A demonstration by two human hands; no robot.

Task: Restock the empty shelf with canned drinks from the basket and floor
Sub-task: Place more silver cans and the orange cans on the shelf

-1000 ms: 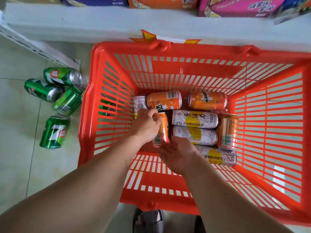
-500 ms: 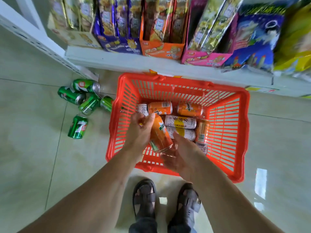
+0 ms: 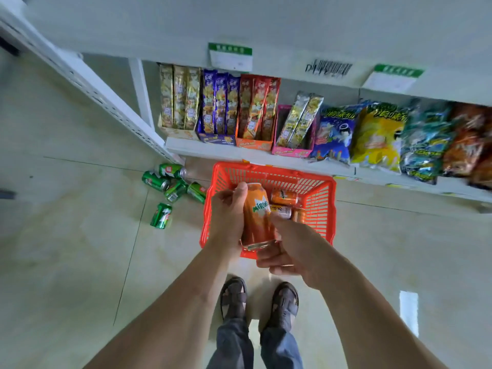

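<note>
left hand [image 3: 229, 219] wrapped around an orange mirinda can [image 3: 259, 217], thumb up near the can's top, fingers behind it. can held above the red basket [image 3: 323, 206], roughly upright, tilted a bit, label facing the camera. right hand [image 3: 290, 249] at the can's lower end, thumb on the can's side, fingers curled under the base, so both hands are on the same can.

basket sits on the tiled floor [image 3: 80, 262] right in front of the bottom shelf [image 3: 213, 150]. more cans lie on their sides inside: another orange can [image 3: 283, 197], a white-labelled can [image 3: 281, 211], a further orange can [image 3: 299, 215] partly hidden by the right hand. rest of the basket contents blocked by hands and the held can.

left of the basket, five green cans on the floor: a cluster of four [image 3: 170, 179] near the shelf upright, touching or nearly so, and a single 7up can [image 3: 161, 215] lying apart, nearer the camera.

bottom shelf holds boxed snack packs [image 3: 218, 107] and chip bags [image 3: 378, 134]. shelf above [image 3: 292, 35] shows a bare white edge with price tags [image 3: 230, 57]. person's feet in dark sandals [image 3: 234, 296] stand just behind the basket.
</note>
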